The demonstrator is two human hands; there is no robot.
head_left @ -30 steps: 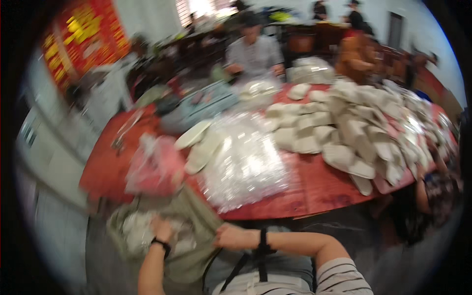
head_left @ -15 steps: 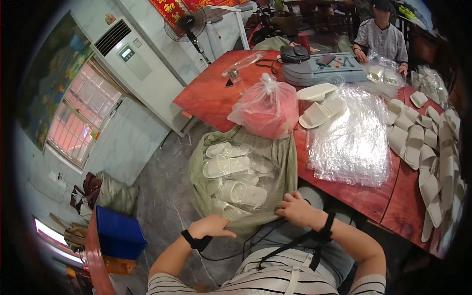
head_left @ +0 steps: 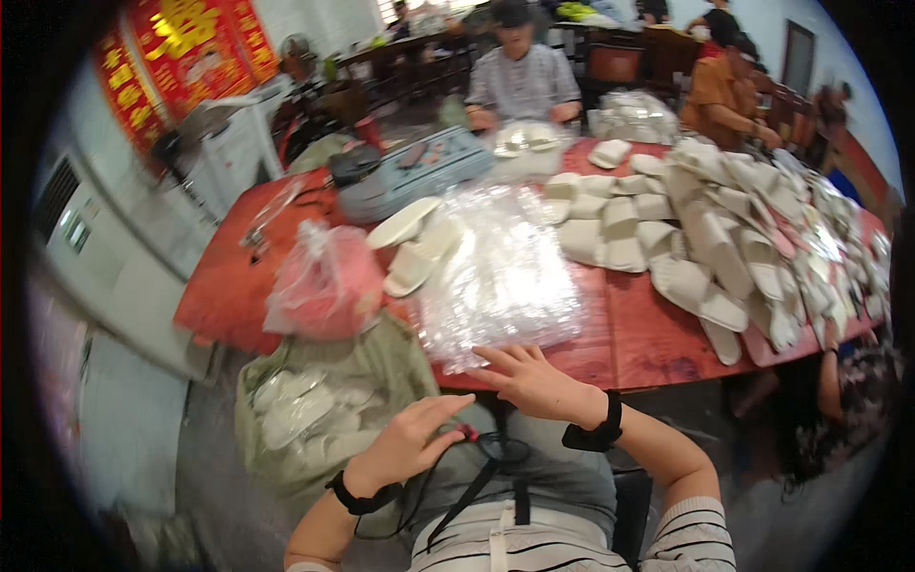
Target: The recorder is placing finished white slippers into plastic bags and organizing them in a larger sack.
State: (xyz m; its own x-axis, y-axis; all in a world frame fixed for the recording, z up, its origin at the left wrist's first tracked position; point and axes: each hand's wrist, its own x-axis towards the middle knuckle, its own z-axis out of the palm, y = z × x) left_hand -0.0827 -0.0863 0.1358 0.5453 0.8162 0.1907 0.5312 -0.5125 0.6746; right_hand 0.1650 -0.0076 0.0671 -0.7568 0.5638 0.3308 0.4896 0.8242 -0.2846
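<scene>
My left hand (head_left: 410, 440) hangs over my lap beside the green woven sack, its fingers stretched out and nothing in it. Fingers spread, my right hand (head_left: 534, 383) is at the near edge of a stack of clear plastic bags (head_left: 500, 276); whether it touches them I cannot tell. The sack (head_left: 396, 353) stands at the table's left front, with bagged white slippers (head_left: 300, 410) inside. Two loose slippers, one an upturned slipper (head_left: 402, 223) and the other a slipper (head_left: 412, 267) partly on the bags, lie on the red table (head_left: 224, 300).
A knotted bag with pink contents (head_left: 329, 286) and a grey-blue case (head_left: 419, 176) sit on the table. Many white slippers (head_left: 701, 229) heap up at the right. One person (head_left: 522, 81) sits across; another person in orange (head_left: 720, 105) is farther right.
My view has swung to the right. Both hands have come away from the sack, and my right hand has moved to the front edge of the plastic bags.
</scene>
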